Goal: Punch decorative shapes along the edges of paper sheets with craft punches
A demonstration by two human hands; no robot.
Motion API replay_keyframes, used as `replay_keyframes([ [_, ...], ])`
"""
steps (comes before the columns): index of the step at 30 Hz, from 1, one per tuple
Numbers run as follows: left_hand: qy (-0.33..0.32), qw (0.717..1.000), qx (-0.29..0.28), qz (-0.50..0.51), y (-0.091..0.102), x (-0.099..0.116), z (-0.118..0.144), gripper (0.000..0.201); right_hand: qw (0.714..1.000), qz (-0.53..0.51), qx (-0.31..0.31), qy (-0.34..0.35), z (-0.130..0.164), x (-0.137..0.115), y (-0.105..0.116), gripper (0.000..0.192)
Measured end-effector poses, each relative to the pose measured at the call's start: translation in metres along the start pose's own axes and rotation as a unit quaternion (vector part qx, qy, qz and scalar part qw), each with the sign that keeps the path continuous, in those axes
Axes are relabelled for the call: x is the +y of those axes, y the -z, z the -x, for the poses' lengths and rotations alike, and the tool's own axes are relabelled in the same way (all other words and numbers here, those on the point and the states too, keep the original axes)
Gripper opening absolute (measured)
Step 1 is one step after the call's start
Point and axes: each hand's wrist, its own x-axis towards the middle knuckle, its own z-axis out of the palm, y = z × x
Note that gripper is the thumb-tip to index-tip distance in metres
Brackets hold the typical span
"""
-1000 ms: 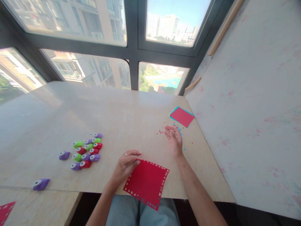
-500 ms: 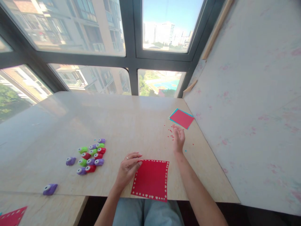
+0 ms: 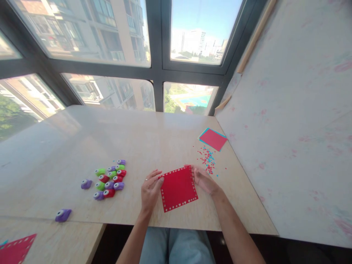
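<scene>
A red paper square (image 3: 178, 188) with small punched holes along all its edges lies flat on the beige table (image 3: 82, 146) in front of me. My left hand (image 3: 150, 189) rests at its left edge, fingers touching the paper's upper left corner. My right hand (image 3: 202, 179) touches the right edge near the upper right corner. A ring shows on my left hand. Whether either hand pinches the sheet or only presses on it is unclear.
A cluster of small green, red and purple craft punches (image 3: 110, 178) sits to the left, with a single purple punch (image 3: 63, 215) nearer the edge. Red and blue punched bits (image 3: 207, 159) lie scattered beyond my right hand. A red-on-blue paper stack (image 3: 213, 139) lies by the wall. Another red sheet (image 3: 15, 249) shows at the bottom left.
The red sheet moved away from the table edge, farther onto the table. My right hand came back from the scattered bits to the sheet's right edge. My left hand stayed on the sheet.
</scene>
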Motion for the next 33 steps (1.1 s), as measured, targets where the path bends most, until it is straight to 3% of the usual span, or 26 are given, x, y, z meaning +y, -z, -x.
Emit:
replay_keyframes([
  [3, 0.003, 0.999, 0.021, -0.027, -0.011, -0.001, -0.003, 0.020, 0.998, 0.049, 0.016, -0.024, 0.004, 0.004, -0.005, 0.043],
  [7, -0.011, 0.997, 0.007, -0.077, -0.018, 0.001, -0.003, 0.022, 0.984, 0.106, 0.138, -0.034, 0.007, 0.009, -0.009, 0.042],
  [11, -0.035, 0.994, -0.025, -0.097, -0.009, 0.005, -0.002, 0.027, 0.960, 0.173, 0.222, -0.018, 0.014, 0.009, -0.011, 0.045],
  [15, -0.073, 0.985, -0.088, -0.126, 0.016, 0.004, -0.004, 0.036, 0.956, 0.190, 0.224, -0.024, 0.021, 0.006, -0.009, 0.044],
  [21, -0.135, 0.943, -0.198, -0.233, 0.044, -0.006, -0.014, 0.035, 0.944, 0.235, 0.231, -0.029, 0.021, 0.007, -0.002, 0.047],
  [27, -0.150, 0.926, -0.200, -0.283, 0.036, -0.007, -0.018, 0.038, 0.957, 0.180, 0.224, -0.043, 0.023, 0.008, -0.002, 0.042],
  [33, -0.148, 0.935, -0.206, -0.248, 0.028, -0.009, -0.022, 0.026, 0.950, 0.201, 0.237, -0.035, 0.023, 0.006, -0.009, 0.046],
])
